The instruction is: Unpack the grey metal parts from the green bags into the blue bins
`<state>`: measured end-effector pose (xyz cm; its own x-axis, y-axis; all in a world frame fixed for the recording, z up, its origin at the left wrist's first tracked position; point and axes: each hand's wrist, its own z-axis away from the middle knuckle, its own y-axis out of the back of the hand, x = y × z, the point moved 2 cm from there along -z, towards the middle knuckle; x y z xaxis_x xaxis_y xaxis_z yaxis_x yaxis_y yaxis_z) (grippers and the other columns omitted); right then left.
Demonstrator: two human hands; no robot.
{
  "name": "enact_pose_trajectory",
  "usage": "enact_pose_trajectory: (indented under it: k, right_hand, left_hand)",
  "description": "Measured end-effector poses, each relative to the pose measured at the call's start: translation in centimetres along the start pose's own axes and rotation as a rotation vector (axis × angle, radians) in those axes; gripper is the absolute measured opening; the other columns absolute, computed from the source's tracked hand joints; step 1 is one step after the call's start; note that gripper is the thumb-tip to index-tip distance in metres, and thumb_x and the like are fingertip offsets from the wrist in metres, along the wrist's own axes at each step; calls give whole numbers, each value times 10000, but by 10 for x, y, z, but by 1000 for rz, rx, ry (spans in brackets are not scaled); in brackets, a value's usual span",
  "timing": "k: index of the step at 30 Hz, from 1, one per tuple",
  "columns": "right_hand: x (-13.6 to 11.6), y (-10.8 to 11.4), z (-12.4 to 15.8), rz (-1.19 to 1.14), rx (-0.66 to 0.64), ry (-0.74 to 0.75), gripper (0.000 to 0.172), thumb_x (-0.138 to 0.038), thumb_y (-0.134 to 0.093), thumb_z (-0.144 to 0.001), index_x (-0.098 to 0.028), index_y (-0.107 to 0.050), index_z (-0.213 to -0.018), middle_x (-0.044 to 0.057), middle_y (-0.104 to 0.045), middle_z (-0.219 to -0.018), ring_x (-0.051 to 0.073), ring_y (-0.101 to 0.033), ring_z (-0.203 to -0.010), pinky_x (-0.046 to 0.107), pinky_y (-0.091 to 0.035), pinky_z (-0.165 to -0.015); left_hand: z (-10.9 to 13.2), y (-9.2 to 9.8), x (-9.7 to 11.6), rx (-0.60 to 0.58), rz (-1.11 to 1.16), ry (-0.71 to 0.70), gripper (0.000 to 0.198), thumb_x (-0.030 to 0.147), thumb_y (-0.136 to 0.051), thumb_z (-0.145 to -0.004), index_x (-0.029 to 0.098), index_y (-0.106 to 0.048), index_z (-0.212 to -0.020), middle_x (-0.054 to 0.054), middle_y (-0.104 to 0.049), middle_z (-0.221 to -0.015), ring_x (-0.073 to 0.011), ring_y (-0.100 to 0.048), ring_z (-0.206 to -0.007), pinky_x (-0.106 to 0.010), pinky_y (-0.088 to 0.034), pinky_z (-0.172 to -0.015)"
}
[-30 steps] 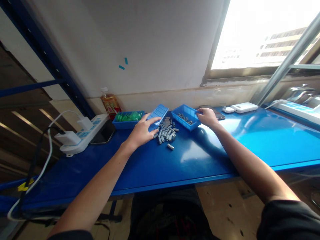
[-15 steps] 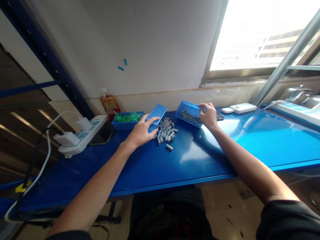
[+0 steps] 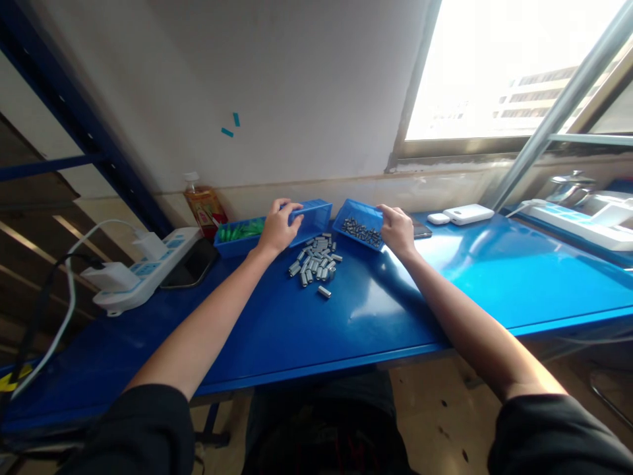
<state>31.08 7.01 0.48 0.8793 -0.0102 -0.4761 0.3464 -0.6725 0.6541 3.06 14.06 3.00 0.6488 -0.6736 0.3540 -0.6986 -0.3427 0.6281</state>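
My left hand [image 3: 281, 227] is closed on the near left edge of a blue plastic bin [image 3: 316, 221], which stands against the wall with its inside facing me. In front of it lies a loose pile of silver metal cylinders [image 3: 316, 260], with a single cylinder [image 3: 324, 291] apart on the near side. My right hand [image 3: 396, 229] grips the right rim of a second blue bin [image 3: 363, 212], which holds many small dark metal parts [image 3: 362, 232]. Left of my left hand, a third blue bin [image 3: 232, 249] contains green pieces [image 3: 242, 229], partly hidden by that hand.
A white power strip [image 3: 143, 270] with plugs and a dark phone [image 3: 190, 264] lie at the left. Behind them stands an amber bottle [image 3: 205, 204]. White devices [image 3: 467, 214] and another dark phone [image 3: 422, 229] are at the right. The blue table's front edge [image 3: 326, 363] runs before me.
My left hand has turned the bin from bottom toward me to upright, setting it back by the wall between the other bins. My right hand keeps hold of its bin. The view has shifted slightly.
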Motion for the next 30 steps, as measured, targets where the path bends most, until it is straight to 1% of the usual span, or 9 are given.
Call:
enact_pose_trajectory:
  k: [3, 5, 8, 11, 14, 17, 22, 27, 30]
  right_hand:
    - [8, 2, -3, 6, -2, -39, 437, -220, -337, -893, -245, -607, -1237, 84, -635, -1139, 259, -581, -1015, 344, -436, -872]
    - [14, 2, -6, 9, 4, -57, 447, -226, -333, -897, -234, -587, -1265, 88, -620, -1196, 265, -566, -1072, 358, -432, -905]
    - [20, 2, -9, 18, 25, -81, 476, -222, -326, -895, -199, -524, -1327, 106, -574, -1285, 278, -526, -1157, 383, -414, -955]
    - [23, 1, -12, 15, 39, -156, 526, -214, -318, -889, -125, -410, -1399, 161, -572, -1273, 298, -525, -1161, 411, -413, -957]
    - [23, 0, -13, -3, 15, -219, 552, -233, -311, -893, -78, -334, -1422, 194, -599, -1220, 306, -552, -1125, 421, -419, -944]
    - [22, 1, -13, -7, -24, -246, 558, -274, -309, -904, -95, -317, -1432, 182, -605, -1224, 303, -563, -1113, 416, -419, -945]
    - [25, 4, -13, -3, -72, -244, 581, -305, -375, -891, -169, -319, -1453, 126, -589, -1278, 290, -550, -1153, 393, -401, -980]
    - [38, 5, -16, -13, -151, -274, 522, -278, -392, -882, -140, -459, -1381, 113, -523, -1364, 282, -456, -1271, 388, -349, -1057]
    - [44, 4, -18, -33, -157, -267, 482, -266, -414, -868, -154, -529, -1323, 99, -549, -1340, 268, -474, -1257, 378, -358, -1055]
  left_hand:
    - [-18, -15, -10, 55, 26, 64, 242, 309, -564, -849, 179, -653, -1033, -91, -549, -1060, -216, -559, -1042, -332, -420, -989]
    - [-29, -24, -15, 85, 40, 93, 241, 326, -577, -847, 173, -655, -1016, -96, -546, -1039, -214, -560, -1001, -335, -427, -968]
    - [-43, -38, -18, 70, 80, 97, 229, 325, -575, -853, 171, -653, -1003, -100, -547, -1020, -214, -555, -974, -343, -425, -956]
    - [-48, -50, -19, 33, 103, 92, 203, 299, -537, -875, 182, -646, -1001, -91, -567, -983, -217, -544, -996, -350, -413, -962]
    - [-41, -55, -21, -6, 118, 98, 209, 286, -516, -882, 183, -644, -1011, -90, -583, -974, -216, -541, -1007, -348, -413, -960]
    - [-27, -51, -23, 8, 119, 115, 227, 307, -514, -879, 199, -649, -1027, -80, -597, -968, -214, -538, -1019, -344, -415, -962]
    - [-5, -33, -18, 92, 124, 149, 258, 362, -550, -858, 212, -683, -1021, -76, -592, -969, -216, -562, -1003, -333, -422, -960]
    - [7, -21, -8, 70, 106, 175, 284, 364, -554, -852, 206, -692, -1042, -73, -572, -933, -210, -579, -961, -323, -440, -936]
    - [12, -14, -5, 45, 84, 192, 301, 377, -558, -844, 204, -689, -1052, -67, -578, -875, -215, -580, -941, -329, -451, -921]
